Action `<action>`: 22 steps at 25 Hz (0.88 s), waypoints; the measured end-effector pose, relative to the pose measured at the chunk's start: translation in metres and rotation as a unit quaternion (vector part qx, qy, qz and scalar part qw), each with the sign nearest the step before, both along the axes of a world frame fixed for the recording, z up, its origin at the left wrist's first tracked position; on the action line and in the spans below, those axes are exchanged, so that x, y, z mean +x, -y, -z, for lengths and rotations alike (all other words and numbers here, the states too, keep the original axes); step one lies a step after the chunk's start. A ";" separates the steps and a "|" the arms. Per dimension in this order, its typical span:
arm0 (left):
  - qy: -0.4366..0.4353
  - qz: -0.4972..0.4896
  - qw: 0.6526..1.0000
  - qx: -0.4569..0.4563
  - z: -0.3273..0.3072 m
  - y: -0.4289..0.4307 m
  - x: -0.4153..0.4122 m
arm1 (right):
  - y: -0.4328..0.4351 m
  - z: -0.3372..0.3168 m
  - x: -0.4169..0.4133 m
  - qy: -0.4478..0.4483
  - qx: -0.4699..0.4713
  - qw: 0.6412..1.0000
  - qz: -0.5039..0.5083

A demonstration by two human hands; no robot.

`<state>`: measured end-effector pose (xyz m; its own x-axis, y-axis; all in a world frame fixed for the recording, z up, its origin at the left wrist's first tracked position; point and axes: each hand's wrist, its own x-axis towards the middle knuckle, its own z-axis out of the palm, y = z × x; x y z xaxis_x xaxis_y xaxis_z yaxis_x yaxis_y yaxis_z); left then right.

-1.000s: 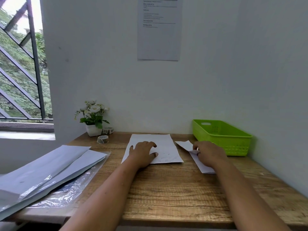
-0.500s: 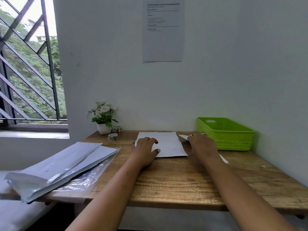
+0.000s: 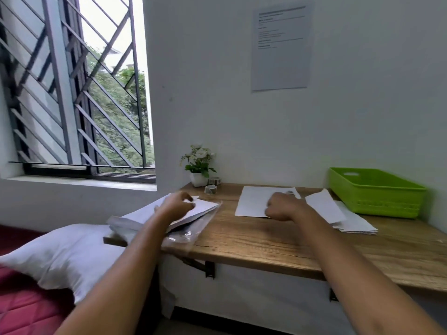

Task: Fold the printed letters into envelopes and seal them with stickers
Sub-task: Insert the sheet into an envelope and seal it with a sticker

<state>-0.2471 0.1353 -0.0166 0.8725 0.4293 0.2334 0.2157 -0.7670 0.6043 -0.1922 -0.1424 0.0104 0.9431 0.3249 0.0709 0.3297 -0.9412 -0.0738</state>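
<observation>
- The printed letter (image 3: 252, 201) lies flat on the wooden desk (image 3: 278, 240), and my right hand (image 3: 281, 206) rests on its near right corner.
- My right fingers (image 3: 271, 210) are curled into a loose fist with the knuckles on the sheet; I cannot tell whether they pinch its edge.
- Just right of those fingers lies a stack of folded white papers (image 3: 338, 213), one sheet slanting across the rest.
- My left hand (image 3: 177, 204) is on the pile of envelopes (image 3: 193, 211) at the left end of the desk.
- My left fingers (image 3: 187, 198) bend over the far end of the top envelope, touching it; blur hides whether they grip it.
- Under the pile, nearer me than those fingers, a clear plastic sleeve (image 3: 191, 234) hangs over the desk's edge.
- Beyond my left fingers, towards the wall, two small sticker rolls (image 3: 210, 189) sit beside a white pot of flowers (image 3: 198, 165).
- Well right of my right fingers, a green basket (image 3: 377, 197) stands against the wall.
- A printed sheet (image 3: 281, 47) is stuck on the wall above the desk.
- Left of my left arm, a white pillow (image 3: 60, 257) lies on a red mattress (image 3: 21, 310) below a barred window (image 3: 72, 93).
</observation>
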 end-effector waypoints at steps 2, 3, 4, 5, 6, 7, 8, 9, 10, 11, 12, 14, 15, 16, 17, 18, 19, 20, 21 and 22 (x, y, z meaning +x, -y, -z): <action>-0.035 -0.073 0.997 0.009 -0.004 -0.041 -0.015 | -0.047 -0.003 -0.012 -0.008 0.074 0.994 -0.083; -0.072 -0.099 0.992 0.025 -0.006 -0.057 -0.023 | -0.070 -0.005 -0.022 -0.021 0.102 0.986 -0.127; -0.109 -0.114 0.987 0.041 -0.007 -0.068 -0.031 | -0.093 -0.006 -0.033 -0.040 0.125 0.978 -0.162; -0.140 -0.120 0.982 0.049 -0.009 -0.074 -0.039 | -0.114 -0.005 -0.044 -0.061 0.149 0.969 -0.187; -0.164 -0.121 0.978 0.045 -0.009 -0.078 -0.045 | -0.133 -0.003 -0.052 -0.083 0.175 0.961 -0.200; -0.184 -0.121 0.975 0.031 -0.008 -0.078 -0.051 | -0.149 0.002 -0.058 -0.099 0.196 0.954 -0.202; -0.191 -0.119 0.974 0.017 -0.004 -0.080 -0.052 | -0.162 0.007 -0.060 -0.110 0.211 0.950 -0.201; -0.185 -0.118 0.976 0.007 -0.001 -0.082 -0.052 | -0.173 0.013 -0.061 -0.121 0.213 0.949 -0.196; -0.171 -0.117 0.978 -0.001 0.002 -0.084 -0.051 | -0.182 0.019 -0.062 -0.131 0.210 0.950 -0.189; -0.153 -0.116 0.981 -0.011 0.004 -0.083 -0.049 | -0.189 0.024 -0.061 -0.138 0.203 0.952 -0.182; -0.129 -0.120 0.984 -0.013 0.005 -0.083 -0.047 | -0.193 0.028 -0.060 -0.139 0.202 0.953 -0.176; -0.076 -0.145 0.986 0.033 0.005 -0.081 -0.043 | -0.197 0.031 -0.057 -0.147 0.234 0.946 -0.172; -0.043 -0.160 0.983 0.077 0.002 -0.077 -0.042 | -0.196 0.031 -0.055 -0.166 0.273 0.932 -0.174; -0.003 -0.168 0.980 0.110 -0.002 -0.071 -0.040 | -0.194 0.030 -0.054 -0.191 0.319 0.912 -0.176; 0.047 -0.165 0.978 0.116 -0.008 -0.065 -0.039 | -0.191 0.028 -0.053 -0.218 0.366 0.888 -0.172; 0.102 -0.151 0.979 0.096 -0.016 -0.059 -0.037 | -0.187 0.024 -0.052 -0.238 0.411 0.865 -0.163; 0.160 -0.131 0.976 0.061 -0.023 -0.051 -0.034 | -0.183 0.020 -0.049 -0.246 0.455 0.842 -0.151; 0.213 -0.104 0.971 0.017 -0.029 -0.044 -0.029 | -0.179 0.016 -0.045 -0.246 0.502 0.817 -0.140; 0.257 -0.071 0.963 -0.033 -0.036 -0.035 -0.023 | -0.173 0.010 -0.040 -0.241 0.548 0.791 -0.127; 0.293 -0.035 0.951 -0.094 -0.042 -0.026 -0.015 | -0.165 0.004 -0.034 -0.233 0.592 0.763 -0.116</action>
